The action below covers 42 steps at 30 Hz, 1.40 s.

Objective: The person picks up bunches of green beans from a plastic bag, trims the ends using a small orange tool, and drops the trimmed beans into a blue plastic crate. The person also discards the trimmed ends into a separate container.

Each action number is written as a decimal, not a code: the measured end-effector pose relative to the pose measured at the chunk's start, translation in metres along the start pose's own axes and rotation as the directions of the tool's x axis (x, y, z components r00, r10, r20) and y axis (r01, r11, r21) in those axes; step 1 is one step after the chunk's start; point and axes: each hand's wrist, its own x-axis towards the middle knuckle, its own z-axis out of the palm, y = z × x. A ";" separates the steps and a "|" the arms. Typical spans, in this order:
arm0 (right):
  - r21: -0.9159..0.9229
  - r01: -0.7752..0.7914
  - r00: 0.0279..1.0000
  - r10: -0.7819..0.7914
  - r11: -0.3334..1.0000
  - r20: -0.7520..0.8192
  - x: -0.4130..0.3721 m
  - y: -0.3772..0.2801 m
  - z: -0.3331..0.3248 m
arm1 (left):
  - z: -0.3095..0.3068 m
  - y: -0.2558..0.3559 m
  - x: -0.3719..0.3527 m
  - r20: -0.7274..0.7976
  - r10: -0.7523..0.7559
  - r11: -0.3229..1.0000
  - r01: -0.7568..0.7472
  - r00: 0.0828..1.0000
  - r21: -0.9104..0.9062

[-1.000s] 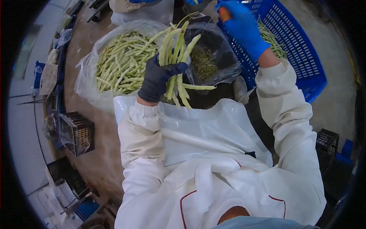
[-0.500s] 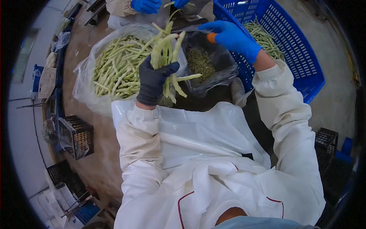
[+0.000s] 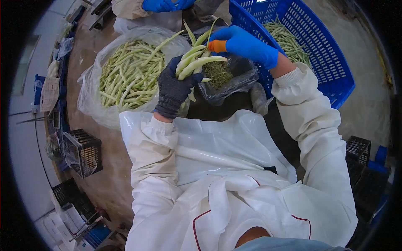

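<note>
One wide brown floor (image 3: 114, 167), open between bag and black plastic crate (image 3: 90, 152). Blue slatted crate (image 3: 324, 50), long rim behind right wrist. Clear bag (image 3: 90, 90) of green beans. Left hand (image 3: 173, 90), dark knit glove: wrapped round long pale-green beans (image 3: 197, 65), between bag and blue crate. Right hand (image 3: 247, 45), blue glove: at bean tips; pinch, cannot tell.

The head camera looks steeply forward and down over the wearer's own chest.
</note>
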 end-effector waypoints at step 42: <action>-0.774 0.514 0.685 -0.721 0.371 0.109 0.005 -0.067 0.033 | -0.039 0.012 0.013 -0.079 -0.129 0.858 0.071 0.989 -0.509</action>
